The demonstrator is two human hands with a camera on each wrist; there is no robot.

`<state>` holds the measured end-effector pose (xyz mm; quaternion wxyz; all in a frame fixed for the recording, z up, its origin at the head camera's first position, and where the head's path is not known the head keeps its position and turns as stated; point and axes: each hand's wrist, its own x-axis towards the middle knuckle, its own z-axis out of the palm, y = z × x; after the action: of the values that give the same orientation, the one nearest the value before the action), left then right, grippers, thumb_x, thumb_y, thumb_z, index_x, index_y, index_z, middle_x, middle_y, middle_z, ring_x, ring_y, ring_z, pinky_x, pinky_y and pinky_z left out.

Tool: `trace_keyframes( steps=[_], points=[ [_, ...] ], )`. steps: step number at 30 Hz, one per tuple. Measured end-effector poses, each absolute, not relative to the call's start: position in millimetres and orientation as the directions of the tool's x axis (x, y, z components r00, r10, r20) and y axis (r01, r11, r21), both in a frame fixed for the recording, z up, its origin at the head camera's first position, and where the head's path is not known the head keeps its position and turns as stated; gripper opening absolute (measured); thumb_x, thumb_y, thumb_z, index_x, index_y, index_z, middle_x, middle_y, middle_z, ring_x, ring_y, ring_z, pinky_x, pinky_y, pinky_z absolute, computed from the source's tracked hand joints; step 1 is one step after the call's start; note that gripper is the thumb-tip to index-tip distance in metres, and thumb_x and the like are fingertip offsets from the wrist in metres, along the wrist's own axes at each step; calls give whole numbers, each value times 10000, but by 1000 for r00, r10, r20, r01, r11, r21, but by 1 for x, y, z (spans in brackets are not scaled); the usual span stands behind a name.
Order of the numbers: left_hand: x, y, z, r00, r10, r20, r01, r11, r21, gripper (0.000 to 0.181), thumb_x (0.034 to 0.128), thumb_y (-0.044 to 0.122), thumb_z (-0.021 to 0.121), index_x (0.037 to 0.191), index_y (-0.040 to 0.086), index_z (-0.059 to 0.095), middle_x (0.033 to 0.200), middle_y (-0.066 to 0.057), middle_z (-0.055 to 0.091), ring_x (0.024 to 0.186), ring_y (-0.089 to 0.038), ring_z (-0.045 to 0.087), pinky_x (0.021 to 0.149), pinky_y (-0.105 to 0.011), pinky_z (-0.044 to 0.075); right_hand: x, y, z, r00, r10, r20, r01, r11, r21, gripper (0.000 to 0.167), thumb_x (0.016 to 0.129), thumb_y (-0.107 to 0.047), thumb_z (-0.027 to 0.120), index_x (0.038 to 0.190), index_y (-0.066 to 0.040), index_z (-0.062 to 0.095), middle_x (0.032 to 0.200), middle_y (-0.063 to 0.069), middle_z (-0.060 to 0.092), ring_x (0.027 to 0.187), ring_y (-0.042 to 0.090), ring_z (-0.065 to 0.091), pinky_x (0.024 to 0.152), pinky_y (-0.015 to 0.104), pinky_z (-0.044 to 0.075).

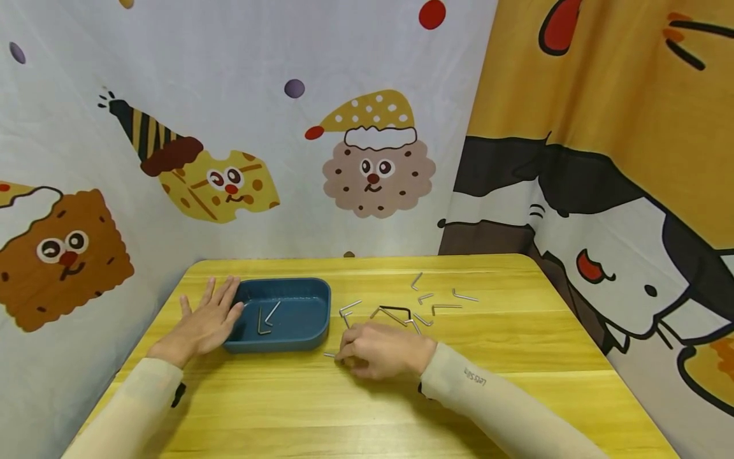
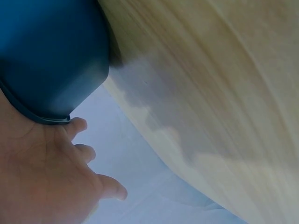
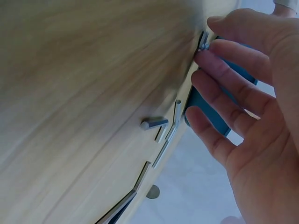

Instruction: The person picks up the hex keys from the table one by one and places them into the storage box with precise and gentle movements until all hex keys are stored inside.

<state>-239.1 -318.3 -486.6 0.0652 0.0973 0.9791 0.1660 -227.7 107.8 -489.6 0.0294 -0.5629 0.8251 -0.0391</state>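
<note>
A blue tray (image 1: 281, 346) holds two L-shaped hex keys, a dark one (image 1: 260, 320) and a silvery one (image 1: 273, 312). Fingers spread, my left hand (image 1: 197, 328) rests against the tray's left side; the left wrist view shows that hand (image 2: 46, 172) touching the tray (image 2: 56, 51). Just right of the tray's front corner, my right hand (image 1: 384, 349) pinches a small silvery hex key (image 1: 329, 354) at the tabletop. In the right wrist view the key (image 3: 204, 43) lies by the thumb and index finger of that hand (image 3: 261, 112), partly hidden.
Several loose hex keys lie right of the tray, among them a black one (image 1: 395, 308) and a silvery one (image 1: 466, 296) farther right. The wooden table (image 1: 493, 395) ends at a patterned cloth (image 1: 229, 76) behind and beside it.
</note>
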Motion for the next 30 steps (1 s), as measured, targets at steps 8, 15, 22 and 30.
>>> trace_keyframes(
  steps=[8, 15, 22, 30],
  points=[
    [-239, -319, -486, -972, 214, -95, 170, 925, 338, 801, 1277, 526, 318, 1892, 113, 12, 1977, -217, -11, 1807, -541, -173, 1226, -961, -257, -229, 100, -490, -337, -941, 19, -937, 333, -102, 415, 1101, -233, 839, 1513, -207, 790, 1491, -59, 780, 1323, 46, 743, 1172, 170, 570],
    [-240, -318, -488, -972, 215, -95, 172, 925, 339, 801, 1277, 533, 316, 1892, 115, 20, 1976, -221, 12, 1809, -545, -157, 1227, -962, -256, -231, 94, -494, -311, -950, -23, -950, 311, 9, 482, 1137, -256, 779, 1614, -212, 717, 1692, -70, 687, 1500, 147, 685, 1286, 299, 546],
    [-240, -318, -489, -973, 209, -93, 167, 927, 336, 794, 1278, 515, 323, 1893, 119, 14, 1976, -222, 23, 1811, -543, -150, 1233, -959, -253, -228, 91, -495, -343, -937, -69, -939, 340, 53, 450, 1172, -296, 744, 1619, -252, 713, 1666, -128, 696, 1506, 125, 669, 1293, 340, 549],
    [-240, -319, -488, -974, 206, -97, 164, 929, 333, 797, 1278, 518, 319, 1892, 121, 3, 1977, -218, 6, 1810, -545, -153, 1233, -956, -256, -227, 88, -496, -322, -945, -62, -940, 311, 140, 495, 1162, -337, 756, 1649, -286, 686, 1700, -143, 666, 1554, 116, 642, 1297, 372, 549]
  ],
)
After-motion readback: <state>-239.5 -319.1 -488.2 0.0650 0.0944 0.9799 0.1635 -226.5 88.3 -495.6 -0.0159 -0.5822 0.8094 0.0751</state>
